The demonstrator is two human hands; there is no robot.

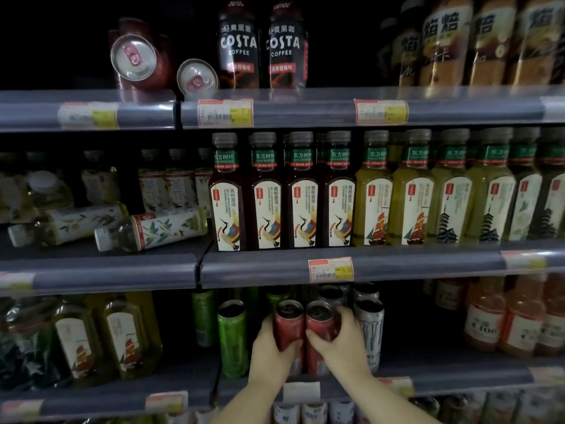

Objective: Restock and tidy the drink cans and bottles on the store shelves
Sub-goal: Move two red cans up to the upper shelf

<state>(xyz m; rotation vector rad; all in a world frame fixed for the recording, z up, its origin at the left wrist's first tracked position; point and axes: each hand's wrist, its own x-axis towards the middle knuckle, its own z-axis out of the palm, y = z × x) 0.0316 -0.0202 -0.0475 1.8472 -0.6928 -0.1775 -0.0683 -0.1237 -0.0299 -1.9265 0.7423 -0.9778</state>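
Low in the middle of the frame, my left hand wraps its fingers around one red can, and my right hand grips the red can beside it, both upright on the bottom shelf, touching each other.

on the lower shelf, two cans stand side by side, a hand on each: left hand on the left one, right hand on the right. a taller can stands left of them, another can just right. two bottles lie toppled on the middle shelf's left.
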